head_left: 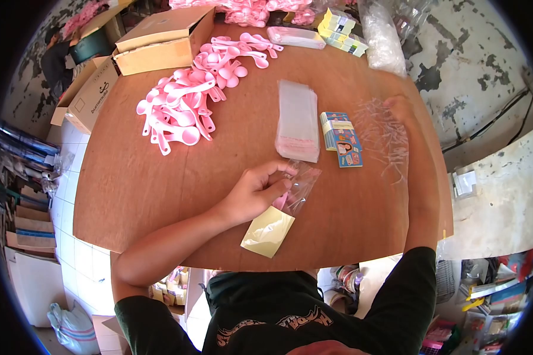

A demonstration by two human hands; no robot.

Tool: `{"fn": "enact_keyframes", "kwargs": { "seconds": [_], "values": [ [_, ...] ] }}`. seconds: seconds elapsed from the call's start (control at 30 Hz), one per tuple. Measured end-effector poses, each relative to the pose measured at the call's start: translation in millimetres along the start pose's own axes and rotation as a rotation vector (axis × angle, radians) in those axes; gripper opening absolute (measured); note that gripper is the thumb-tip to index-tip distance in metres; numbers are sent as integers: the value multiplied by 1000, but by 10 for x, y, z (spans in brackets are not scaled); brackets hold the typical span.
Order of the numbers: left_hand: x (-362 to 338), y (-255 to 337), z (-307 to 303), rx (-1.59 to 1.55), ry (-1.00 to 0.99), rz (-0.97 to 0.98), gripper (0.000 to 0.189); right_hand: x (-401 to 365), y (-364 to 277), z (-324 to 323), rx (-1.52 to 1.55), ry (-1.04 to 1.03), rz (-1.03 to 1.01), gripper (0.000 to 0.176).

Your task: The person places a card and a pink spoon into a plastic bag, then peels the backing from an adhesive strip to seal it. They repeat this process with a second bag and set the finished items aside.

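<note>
My left hand (260, 188) is closed over the table, its thumb and fingers pinching a clear plastic bag (302, 189). Inside the bag a bit of pink shows by the thumb, probably part of a spoon, and a pale yellow card (267, 232) fills the end nearest me. At the right, my right hand (400, 109) reaches to a loose pile of thin clear strips (380, 133); its fingers are small and blurred. Between the hands are a stack of flat clear bags (296, 118) and a banded stack of blue printed cards (342, 137).
A heap of pink measuring spoons (180, 106) lies at the left of the wooden table (160, 195). Behind it stands a cardboard box (160, 44). Along the far edge are a clear packet (296, 37), yellow card bundles (342, 32) and pink bagged goods (243, 12).
</note>
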State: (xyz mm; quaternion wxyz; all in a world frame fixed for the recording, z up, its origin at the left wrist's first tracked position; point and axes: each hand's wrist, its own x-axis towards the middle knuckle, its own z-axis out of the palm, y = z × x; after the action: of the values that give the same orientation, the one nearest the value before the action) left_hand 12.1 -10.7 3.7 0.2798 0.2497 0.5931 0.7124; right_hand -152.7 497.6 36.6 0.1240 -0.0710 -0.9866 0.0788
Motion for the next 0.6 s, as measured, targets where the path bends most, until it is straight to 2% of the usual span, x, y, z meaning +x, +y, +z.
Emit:
{"fn": "enact_keyframes", "kwargs": {
  "seconds": [0.13, 0.27, 0.33, 0.4, 0.47, 0.53, 0.6],
  "values": [
    [-4, 14, 19, -13, 23, 10, 24, -112, -147, -214, 41, 253, 33, 22],
    [-35, 93, 4, 4, 49, 1, 18, -165, -251, -281, 144, 364, 100, 23],
    [6, 55, -31, -53, 72, 42, 17, -327, -659, -315, 623, 326, -78, 23],
    [38, 48, -82, -88, 134, 125, 16, -892, -1538, -606, 718, 152, -99, 23],
    [21, 160, -82, -148, 159, 140, 16, -1252, -2023, -640, 913, -124, -198, 25],
    [1, 238, -81, -227, 209, 145, 14, -1626, -2415, -683, 935, -472, -361, 32],
    [10, 261, -87, -217, 238, 219, 12, -1934, -2766, -582, 1023, -558, -494, 27]
  ]
}}
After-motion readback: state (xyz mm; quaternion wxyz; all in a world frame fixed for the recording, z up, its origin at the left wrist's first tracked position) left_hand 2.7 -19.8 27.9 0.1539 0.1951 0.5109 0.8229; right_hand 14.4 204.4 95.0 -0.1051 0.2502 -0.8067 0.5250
